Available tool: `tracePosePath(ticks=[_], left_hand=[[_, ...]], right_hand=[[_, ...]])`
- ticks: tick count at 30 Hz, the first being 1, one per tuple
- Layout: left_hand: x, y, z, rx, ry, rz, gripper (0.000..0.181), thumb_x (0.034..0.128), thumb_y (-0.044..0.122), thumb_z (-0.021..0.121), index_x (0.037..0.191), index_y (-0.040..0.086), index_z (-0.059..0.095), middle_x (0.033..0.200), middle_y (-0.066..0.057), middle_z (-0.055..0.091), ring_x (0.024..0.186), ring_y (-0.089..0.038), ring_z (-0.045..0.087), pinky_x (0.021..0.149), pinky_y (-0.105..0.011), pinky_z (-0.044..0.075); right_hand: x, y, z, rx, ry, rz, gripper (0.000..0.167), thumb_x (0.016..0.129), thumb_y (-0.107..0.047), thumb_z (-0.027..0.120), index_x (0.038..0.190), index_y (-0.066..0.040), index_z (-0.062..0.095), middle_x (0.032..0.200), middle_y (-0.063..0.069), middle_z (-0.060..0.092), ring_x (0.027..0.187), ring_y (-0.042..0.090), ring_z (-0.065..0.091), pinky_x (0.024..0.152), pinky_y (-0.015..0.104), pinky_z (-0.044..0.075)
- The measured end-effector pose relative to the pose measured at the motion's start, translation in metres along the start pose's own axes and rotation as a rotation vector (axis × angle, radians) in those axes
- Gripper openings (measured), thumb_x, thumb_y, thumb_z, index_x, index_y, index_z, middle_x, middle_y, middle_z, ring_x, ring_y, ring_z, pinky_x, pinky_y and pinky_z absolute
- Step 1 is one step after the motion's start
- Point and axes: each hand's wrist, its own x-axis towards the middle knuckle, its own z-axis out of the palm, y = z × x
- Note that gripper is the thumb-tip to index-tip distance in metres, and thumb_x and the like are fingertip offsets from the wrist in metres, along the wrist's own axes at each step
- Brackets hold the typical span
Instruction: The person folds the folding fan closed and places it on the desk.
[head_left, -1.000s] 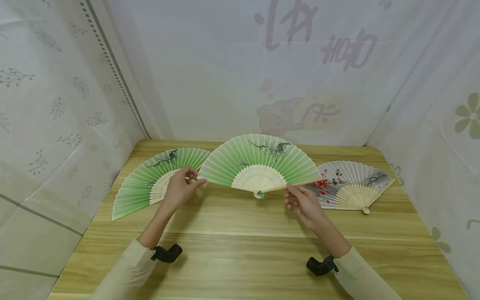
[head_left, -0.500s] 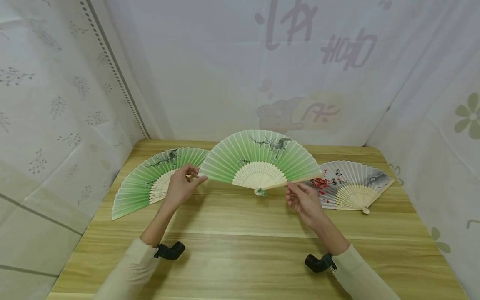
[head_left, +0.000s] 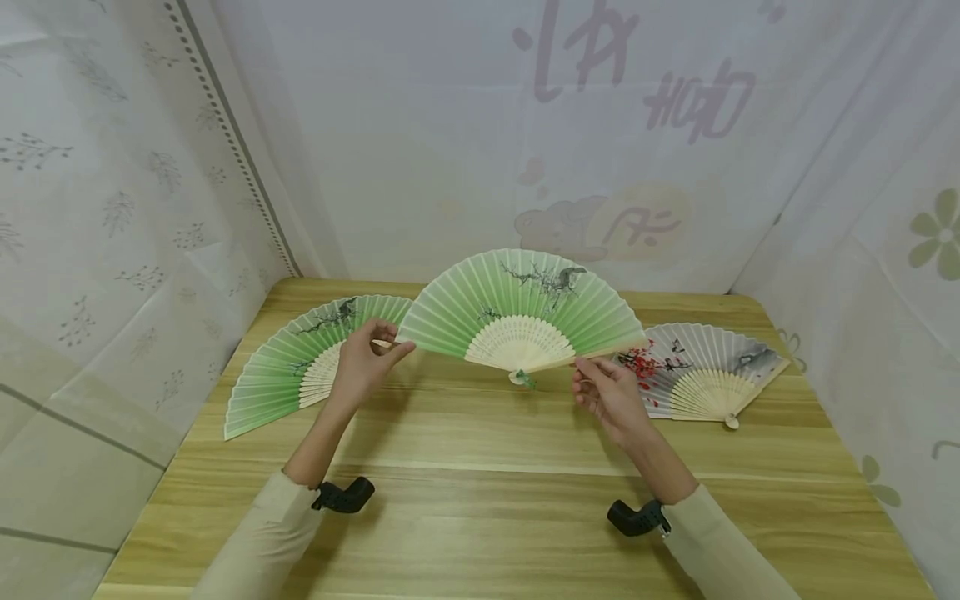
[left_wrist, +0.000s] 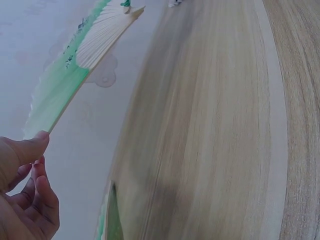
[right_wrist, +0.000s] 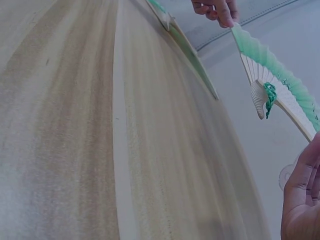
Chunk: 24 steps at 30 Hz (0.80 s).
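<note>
Spread wide between my two hands is a green folding fan (head_left: 525, 287) with pale ribs, a dark branch print and a green cord at its pivot. It is held up off the table. My left hand (head_left: 363, 362) pinches the left outer edge between thumb and fingers, which the left wrist view also shows on the fan (left_wrist: 60, 95). On the other side, my right hand (head_left: 611, 396) pinches the right outer rib. In the right wrist view the fan's cord (right_wrist: 270, 95) hangs beside the pivot.
Behind my left hand another open green fan (head_left: 273, 379) lies on the wooden table (head_left: 480, 500). A grey fan (head_left: 712, 371) with red blossoms lies open at the right. White printed cloth (head_left: 420, 150) hangs behind and at both sides.
Both hands have raised the held green fan slightly, and it now covers more of the bear print on the cloth. The two other fans stay put.
</note>
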Motion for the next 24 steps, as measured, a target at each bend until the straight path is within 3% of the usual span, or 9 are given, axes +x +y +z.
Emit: tracePosePath(ticks=[8,15,24], left_hand=[[0.0033,0.0024,0.0008,-0.035,0.010,0.004,0.033,0.0933,0.017,0.078,0.115,0.001,0.060,0.111,-0.021,0.062,0.089,-0.034,0.063,0.070,-0.035,0.052],[0.0055,0.0047,0.0019,-0.024,0.024,0.002,0.031,0.0927,0.015,0.078,0.114,0.001,0.060,0.108,-0.016,0.063,0.085,-0.031,0.062,0.068,-0.032,0.051],[0.0061,0.0029,0.0031,-0.032,0.021,0.024,0.030,0.0917,0.010,0.079,0.113,0.000,0.059,0.107,-0.021,0.062,0.084,-0.033,0.063,0.070,-0.031,0.051]], right_hand=[[0.0032,-0.0013,0.0005,-0.067,0.001,-0.035,0.046,0.101,-0.022,0.068,0.116,0.019,0.056,0.088,0.009,0.064,0.071,0.013,0.064,0.062,0.024,0.056],[0.0084,0.0006,0.0009,-0.092,0.004,-0.070,0.043,0.100,-0.020,0.069,0.113,0.019,0.057,0.090,0.015,0.066,0.071,0.015,0.065,0.062,0.027,0.058],[0.0086,0.0009,0.0001,-0.119,0.000,-0.097,0.045,0.100,-0.020,0.069,0.113,0.021,0.056,0.093,0.021,0.065,0.072,0.017,0.066,0.063,0.030,0.059]])
